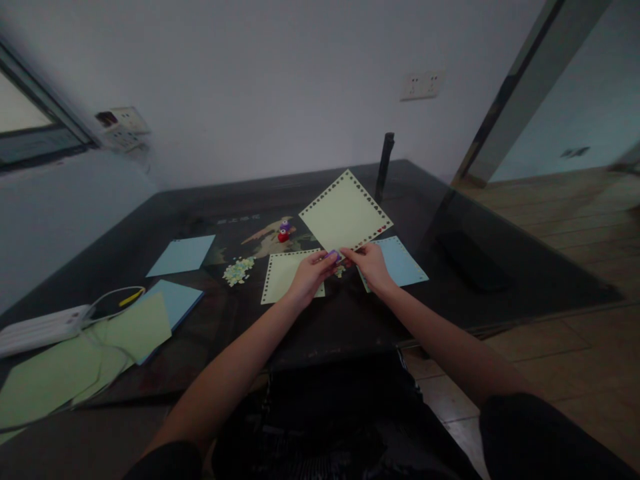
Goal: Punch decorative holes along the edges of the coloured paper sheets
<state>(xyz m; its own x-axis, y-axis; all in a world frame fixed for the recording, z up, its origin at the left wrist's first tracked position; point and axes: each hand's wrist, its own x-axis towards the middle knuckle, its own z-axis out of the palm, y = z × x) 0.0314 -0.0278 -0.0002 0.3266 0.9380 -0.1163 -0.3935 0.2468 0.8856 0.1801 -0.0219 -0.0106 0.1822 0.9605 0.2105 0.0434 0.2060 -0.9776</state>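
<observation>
My left hand (pixel 311 275) is closed around a small purple punch (pixel 334 255) at the lower corner of a pale green paper sheet (pixel 345 212) with punched holes along its edges. My right hand (pixel 371 264) pinches that same corner, and the sheet is held tilted up above the dark table (pixel 345 320). Under my hands lies another pale green punched sheet (pixel 283 273), and a light blue punched sheet (pixel 403 263) lies to the right of it. A heap of paper bits (pixel 239 271) sits to the left.
Red and purple small punches (pixel 284 231) stand further back. Blue sheets (pixel 182 255) and green sheets (pixel 135 328) lie at the left, beside a white power strip (pixel 43 327) with cables. A dark post (pixel 385 167) stands at the table's back; wooden floor lies to the right.
</observation>
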